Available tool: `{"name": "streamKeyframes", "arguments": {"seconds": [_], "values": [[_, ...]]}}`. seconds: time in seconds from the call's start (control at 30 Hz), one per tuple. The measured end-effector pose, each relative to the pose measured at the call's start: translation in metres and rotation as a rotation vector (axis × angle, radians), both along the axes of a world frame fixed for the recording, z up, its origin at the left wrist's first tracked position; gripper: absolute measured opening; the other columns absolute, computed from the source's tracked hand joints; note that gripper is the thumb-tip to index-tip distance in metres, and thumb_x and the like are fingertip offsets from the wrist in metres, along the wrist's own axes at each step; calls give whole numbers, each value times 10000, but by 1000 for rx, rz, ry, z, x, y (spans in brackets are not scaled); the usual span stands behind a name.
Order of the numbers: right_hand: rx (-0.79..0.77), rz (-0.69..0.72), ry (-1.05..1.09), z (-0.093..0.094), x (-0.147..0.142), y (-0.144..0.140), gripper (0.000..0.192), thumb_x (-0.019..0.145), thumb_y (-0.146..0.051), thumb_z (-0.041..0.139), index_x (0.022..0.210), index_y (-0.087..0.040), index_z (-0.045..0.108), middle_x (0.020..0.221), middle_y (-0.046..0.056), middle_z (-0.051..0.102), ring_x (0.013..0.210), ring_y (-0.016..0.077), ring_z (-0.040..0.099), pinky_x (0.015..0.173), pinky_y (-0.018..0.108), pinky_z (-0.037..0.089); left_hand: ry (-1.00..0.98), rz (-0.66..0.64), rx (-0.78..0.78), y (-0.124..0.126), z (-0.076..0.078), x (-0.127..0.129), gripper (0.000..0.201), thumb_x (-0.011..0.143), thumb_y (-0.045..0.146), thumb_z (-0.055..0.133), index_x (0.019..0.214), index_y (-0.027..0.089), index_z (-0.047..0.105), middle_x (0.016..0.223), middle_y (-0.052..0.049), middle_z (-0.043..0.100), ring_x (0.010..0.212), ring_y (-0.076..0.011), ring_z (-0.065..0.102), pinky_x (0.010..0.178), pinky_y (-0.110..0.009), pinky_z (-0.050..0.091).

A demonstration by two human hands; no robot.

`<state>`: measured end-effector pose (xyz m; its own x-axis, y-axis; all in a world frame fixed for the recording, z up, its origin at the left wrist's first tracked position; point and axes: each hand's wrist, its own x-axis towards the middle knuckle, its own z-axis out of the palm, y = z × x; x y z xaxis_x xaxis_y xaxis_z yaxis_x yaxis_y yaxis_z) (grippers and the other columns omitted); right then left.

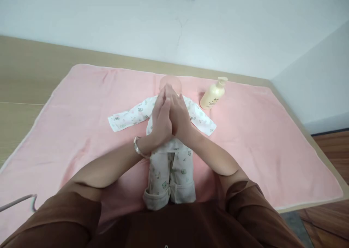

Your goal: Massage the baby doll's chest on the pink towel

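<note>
My left hand [161,119] and my right hand [179,115] are pressed together palm to palm, fingers stretched out and pointing away from me. No object shows between them. Beneath them a baby doll lies on its back, dressed in a white printed top [133,115] and matching trousers [159,173] with rolled-up cuffs. Its smooth pink head [171,81] is partly covered by my fingertips, and its chest is hidden behind my hands. The sleeves are spread out to both sides. A cream pump bottle [212,96] stands right of the doll's head.
A pink blanket [253,131] with a pale edge covers most of the wooden table [24,66]. Behind it rises a white wall [109,26]. A grey cable [17,201] crosses the lower left corner. Brown wooden flooring [331,153] shows at the right.
</note>
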<state>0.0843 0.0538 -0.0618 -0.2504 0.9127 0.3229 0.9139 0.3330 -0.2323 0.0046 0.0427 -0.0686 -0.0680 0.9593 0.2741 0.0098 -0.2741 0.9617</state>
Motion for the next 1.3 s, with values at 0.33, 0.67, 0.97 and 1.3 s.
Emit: {"name": "streamKeyframes", "arguments": {"seconds": [0.33, 0.67, 0.97, 1.3], "values": [[-116, 10, -114, -31, 6, 19, 616, 1010, -142, 357, 1609, 0, 341, 1684, 227, 349, 1590, 426, 296, 1318, 607, 253, 248, 87, 107, 68, -47, -20, 324, 1004, 375, 469, 1047, 217, 747, 1141, -76, 779, 1130, -251, 703, 1098, -397, 542], [-31, 147, 331, -39, -8, 11, 492, 1060, -185, 296, 1474, -126, 554, 1551, 85, 587, 1514, 196, 475, 1332, 436, 308, 168, 185, 170, 59, -81, -26, 457, 1062, 485, 394, 1272, 177, 660, 1360, -135, 694, 1300, -250, 650, 1173, -443, 516], [-75, 192, 49, -26, 3, 28, 507, 1088, -295, 354, 1576, -197, 453, 1713, 105, 344, 1617, 300, 284, 1332, 590, 197, 459, 101, 197, 58, -83, -16, 390, 1042, 417, 370, 1286, 274, 638, 1339, -106, 694, 1319, -285, 626, 1194, -533, 467], [30, 103, -123, -48, -3, 5, 560, 1033, -153, 337, 1567, -17, 437, 1637, 226, 438, 1574, 316, 377, 1344, 492, 244, 686, 99, 201, 87, -77, -42, 383, 940, 291, 434, 1178, 134, 691, 1269, -149, 742, 1212, -282, 676, 1171, -487, 499]]}}
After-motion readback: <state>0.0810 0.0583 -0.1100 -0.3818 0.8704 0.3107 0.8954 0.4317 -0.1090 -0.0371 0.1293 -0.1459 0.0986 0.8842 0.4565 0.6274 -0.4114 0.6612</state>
